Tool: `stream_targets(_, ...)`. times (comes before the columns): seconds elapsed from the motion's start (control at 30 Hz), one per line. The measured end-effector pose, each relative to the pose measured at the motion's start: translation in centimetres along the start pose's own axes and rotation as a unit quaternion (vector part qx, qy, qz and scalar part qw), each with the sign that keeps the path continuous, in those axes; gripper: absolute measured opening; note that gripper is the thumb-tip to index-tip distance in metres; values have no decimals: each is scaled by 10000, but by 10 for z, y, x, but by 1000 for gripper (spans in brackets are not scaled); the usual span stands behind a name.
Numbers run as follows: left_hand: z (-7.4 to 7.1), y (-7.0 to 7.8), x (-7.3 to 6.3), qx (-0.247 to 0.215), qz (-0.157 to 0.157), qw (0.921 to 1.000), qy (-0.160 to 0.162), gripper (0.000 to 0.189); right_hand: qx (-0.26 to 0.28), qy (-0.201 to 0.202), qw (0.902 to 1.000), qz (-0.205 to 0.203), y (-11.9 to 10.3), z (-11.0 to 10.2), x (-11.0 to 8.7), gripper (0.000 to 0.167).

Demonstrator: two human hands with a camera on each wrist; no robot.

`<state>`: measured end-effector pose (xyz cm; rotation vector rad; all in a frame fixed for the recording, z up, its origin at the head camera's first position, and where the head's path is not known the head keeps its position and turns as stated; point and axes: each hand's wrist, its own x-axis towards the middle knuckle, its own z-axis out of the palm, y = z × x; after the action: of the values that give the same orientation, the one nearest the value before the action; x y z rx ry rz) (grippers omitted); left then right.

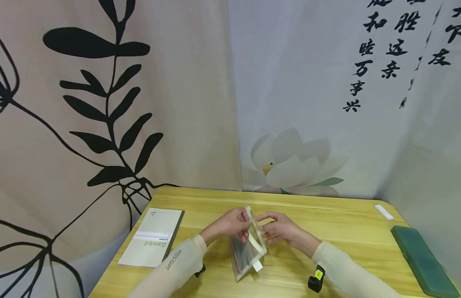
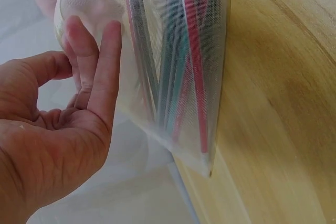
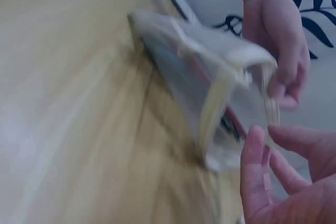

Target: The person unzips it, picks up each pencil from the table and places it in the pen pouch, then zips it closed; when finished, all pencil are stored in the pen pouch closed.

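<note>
A see-through mesh zip pouch (image 1: pixel 242 256) stands tilted on the table, its unzipped mouth gaping toward the right. Long, thin pencil-like sticks (image 2: pixel 194 61) in red, teal and grey show through the mesh. My left hand (image 1: pixel 234 223) pinches the upper edge of the mouth between thumb and forefinger; in the left wrist view its other fingers extend along the mesh. Close by the mouth is my right hand (image 1: pixel 284 231), fingers loosely bent. In the right wrist view its fingertips (image 3: pixel 255 135) come near the rim, and whether they touch it I cannot tell.
A notebook (image 1: pixel 152 238) marked "Gambit" lies on the table's left. At the right are a dark green case (image 1: pixel 424 260) and a small white block (image 1: pixel 384 212). Printed curtains (image 1: pixel 200 95) hang behind the wooden table (image 1: pixel 308 211).
</note>
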<state>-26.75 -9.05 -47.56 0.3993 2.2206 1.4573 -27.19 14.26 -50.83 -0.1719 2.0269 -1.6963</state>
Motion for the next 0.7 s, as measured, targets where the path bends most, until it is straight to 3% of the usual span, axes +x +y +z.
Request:
stream_targets(0.13,0,-1,0,-69,-28,10000,-11,6,-421,161,9987,-237,2,-22,-4,46)
stream_targets(0.37,1,0,1,-116,-35,9999,0,8,-1463,321,9871,-571,13,-62,0,35)
stream_targets(0.7,1,-1,1,-117,30,9999,-39,8,-1695,-142,9828,-716,25,-101,9,37)
